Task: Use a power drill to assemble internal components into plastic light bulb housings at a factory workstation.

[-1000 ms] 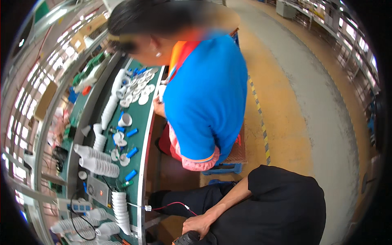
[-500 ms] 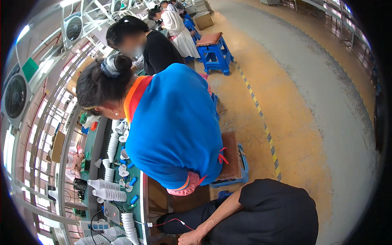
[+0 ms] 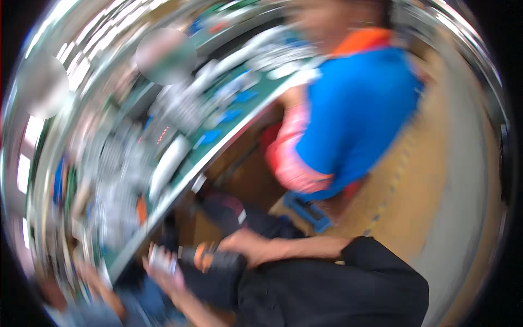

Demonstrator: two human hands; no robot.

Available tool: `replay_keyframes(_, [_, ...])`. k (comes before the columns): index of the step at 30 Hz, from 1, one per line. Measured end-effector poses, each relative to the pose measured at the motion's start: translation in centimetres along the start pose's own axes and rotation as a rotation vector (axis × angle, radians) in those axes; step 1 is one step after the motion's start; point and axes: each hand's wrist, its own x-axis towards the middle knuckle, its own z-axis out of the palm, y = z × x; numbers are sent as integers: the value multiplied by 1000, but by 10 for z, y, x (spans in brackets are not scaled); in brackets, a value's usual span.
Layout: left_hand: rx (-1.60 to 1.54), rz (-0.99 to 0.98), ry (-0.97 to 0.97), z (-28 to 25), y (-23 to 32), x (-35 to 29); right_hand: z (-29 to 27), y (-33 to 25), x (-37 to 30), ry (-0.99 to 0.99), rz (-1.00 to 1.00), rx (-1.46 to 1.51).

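Observation:
My right hand [image 3: 243, 244] comes across from the right, closed around a black-and-orange screwdriver [image 3: 210, 258]. The tool's tip points left, and blur hides its finer shape. Below and left of it, my left hand [image 3: 168, 277] holds a small whitish part [image 3: 163, 259] in its fingers. This part is too smeared to name. The tool's tip is close to it, but I cannot tell whether they touch. Both hands are over my dark-trousered lap, in front of the bench edge [image 3: 180, 191].
The green-topped bench [image 3: 196, 152] runs diagonally, with stacked white cone-shaped housings [image 3: 170, 163], blue pieces [image 3: 231, 115] and a box with a red display [image 3: 159, 134]. A co-worker in blue [image 3: 354, 120] sits beyond my right arm, near a blue stool [image 3: 308, 212]. Another person's arm [image 3: 103, 289] is at lower left.
The view has swung toward the bench and blurred. My right hand, earlier low on my lap near a thin red wire, now holds the screwdriver. My left hand has come into view with the whitish part.

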Motion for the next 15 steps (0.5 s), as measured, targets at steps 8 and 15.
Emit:
replay_keyframes(8, [-543, -38, 40, -53, -44, 11, 16, -7, 46, -183, 10, 32])
replay_keyframes(15, [-440, 69, 240, -66, -55, 13, 38, 17, 51, -414, 116, 52])
